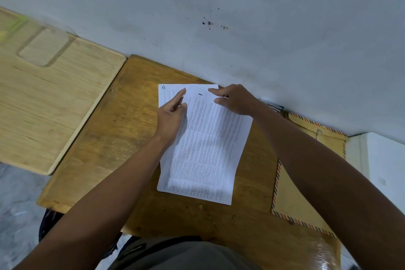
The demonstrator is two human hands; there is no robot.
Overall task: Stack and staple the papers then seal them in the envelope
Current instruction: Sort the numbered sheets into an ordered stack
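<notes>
A stack of printed white papers [203, 149] lies on the brown wooden desk [105, 138]. The top sheet sits skewed over a lower sheet marked "6" at its far left corner. My left hand [169, 118] rests on the left edge of the stack, fingers stretched and pressing on the paper. My right hand [234, 99] rests on the far right corner, fingertips on the top sheet. A brown envelope [295, 193] with a striped border lies at the right, partly under my right arm. A dark object [271, 105] shows behind my right wrist; I cannot tell what it is.
A lighter wooden desk [43, 98] stands to the left, touching this one. A pale wall [241, 17] runs right behind the desk's far edge. Grey floor [15, 215] shows at the lower left.
</notes>
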